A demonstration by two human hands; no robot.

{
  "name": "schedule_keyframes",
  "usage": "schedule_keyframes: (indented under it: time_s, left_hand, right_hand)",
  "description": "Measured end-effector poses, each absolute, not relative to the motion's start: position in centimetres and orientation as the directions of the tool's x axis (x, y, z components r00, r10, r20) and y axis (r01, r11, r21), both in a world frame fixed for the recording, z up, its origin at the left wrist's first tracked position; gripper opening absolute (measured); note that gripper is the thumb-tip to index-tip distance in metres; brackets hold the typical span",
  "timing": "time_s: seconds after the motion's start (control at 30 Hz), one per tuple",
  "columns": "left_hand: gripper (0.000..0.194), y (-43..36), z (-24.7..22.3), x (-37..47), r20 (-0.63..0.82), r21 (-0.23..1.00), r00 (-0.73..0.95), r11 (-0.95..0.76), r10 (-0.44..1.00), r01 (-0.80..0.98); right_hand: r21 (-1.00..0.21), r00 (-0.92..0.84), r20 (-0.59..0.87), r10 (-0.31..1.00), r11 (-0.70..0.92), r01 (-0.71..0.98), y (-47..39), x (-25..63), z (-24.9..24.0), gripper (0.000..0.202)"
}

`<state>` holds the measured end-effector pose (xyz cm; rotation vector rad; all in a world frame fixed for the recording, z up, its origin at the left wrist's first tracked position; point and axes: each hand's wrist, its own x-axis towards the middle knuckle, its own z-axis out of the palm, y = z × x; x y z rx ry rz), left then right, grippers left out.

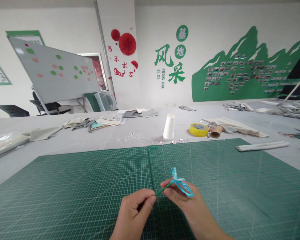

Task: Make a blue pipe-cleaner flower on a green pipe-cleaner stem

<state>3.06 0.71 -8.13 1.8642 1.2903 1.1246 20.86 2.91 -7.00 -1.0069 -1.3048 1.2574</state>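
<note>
Between my hands is a small handmade flower with light blue looped petals [183, 186] and a thin green stem [161, 191]. My left hand [137, 206] pinches the lower end of the stem between thumb and forefinger. Just below the petals, my right hand [187, 201] grips the upper stem with thumb and fingers. The blue petals lean to the right over my right hand, and pale bead-like spots show along them. Both hands are above the green cutting mats [90, 186], near the seam where the two mats meet.
Beyond the mats stand a white thread cone [169, 127], a yellow tape roll [198, 130] and a brown cardboard tube [216, 131]. A rolled white strip [262, 146] lies on the right mat. Fabric pieces [110, 119] are spread along the grey table, with a plastic-wrapped bundle [7, 144] at left.
</note>
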Motion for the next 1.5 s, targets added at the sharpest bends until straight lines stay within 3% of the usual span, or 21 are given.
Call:
schedule_keyframes:
  time_s: [0.23,0.37,0.47,0.6,0.8,1.0,1.5]
  left_hand:
    - [0.023,0.9,-8.0,2.9,0.301,0.83,0.056,-0.291,0.952,0.476]
    - [0.025,0.9,-7.8,2.9,0.304,0.826,0.014,-0.271,0.953,0.493]
    - [0.026,0.9,-7.8,2.8,0.303,0.82,0.008,-0.265,0.953,0.508]
    - [0.026,0.9,-7.8,2.9,0.303,0.812,-0.003,-0.257,0.953,0.524]
    - [0.022,0.7,-7.9,3.0,0.326,0.799,0.026,-0.29,0.945,0.528]
    - [0.018,0.5,-8.1,3.0,0.355,0.774,0.085,-0.344,0.931,0.532]
    - [0.017,0.7,-8.7,2.8,0.481,0.685,0.131,-0.465,0.867,0.561]
  right_hand:
    - [-0.959,-0.002,0.281,0.96,0.281,0.024,3.9,21.7,-7.1,0.022]
    - [-0.864,0.086,0.48,0.873,0.453,0.219,4.2,22.4,-6.9,0.025]
    - [-0.715,-0.002,0.649,0.761,0.611,0.341,4.0,22.9,-6.4,0.009]
    - [-0.578,-0.135,0.738,0.661,0.722,0.38,3.7,23.2,-5.7,0.01]
    - [-0.531,-0.094,0.773,0.627,0.721,0.445,3.7,23.2,-5.1,0.009]
    - [-0.617,-0.081,0.724,0.685,0.695,0.369,3.7,23.2,-5.2,0.009]
    - [-0.751,0.024,0.589,0.808,0.537,0.384,4.0,23.4,-5.6,0.005]
